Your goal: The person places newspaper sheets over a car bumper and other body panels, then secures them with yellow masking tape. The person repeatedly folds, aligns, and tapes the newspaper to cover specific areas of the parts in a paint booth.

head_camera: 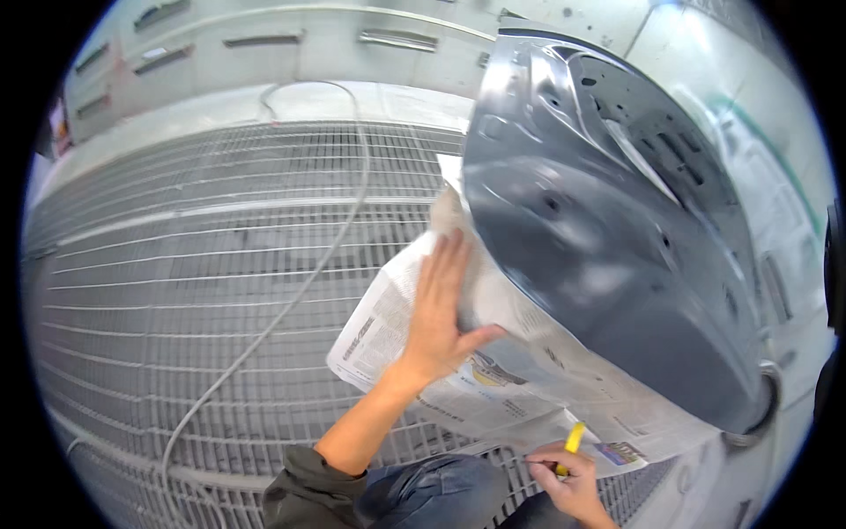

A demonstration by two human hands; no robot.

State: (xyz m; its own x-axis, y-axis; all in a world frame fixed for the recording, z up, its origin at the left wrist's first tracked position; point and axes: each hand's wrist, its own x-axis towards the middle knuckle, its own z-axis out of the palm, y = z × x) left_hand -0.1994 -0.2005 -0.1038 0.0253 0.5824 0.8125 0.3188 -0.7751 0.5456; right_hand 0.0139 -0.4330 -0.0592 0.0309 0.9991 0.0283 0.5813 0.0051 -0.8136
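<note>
A dark grey car body panel [548,264], with a glossy finish and several holes, stands tilted on the right. A printed newspaper sheet [390,311] spreads along its near left edge and hangs over the floor grating. My left hand [439,324] presses flat on this paper, thumb spread, close to the panel's edge but apart from it. Lower down, my right hand [568,483] grips a slim yellow-handled tool [574,436], possibly a utility knife, beside the paper's lower edge. Its working end is too small to make out clearly.
Metal floor grating [218,311] fills the left side, with a pale hose [310,278] looping across it. My bent knee [443,492] is just below the paper. A pale wall [330,59] with slots runs along the back. Under the panel's lower right corner, a curved support [770,403] shows.
</note>
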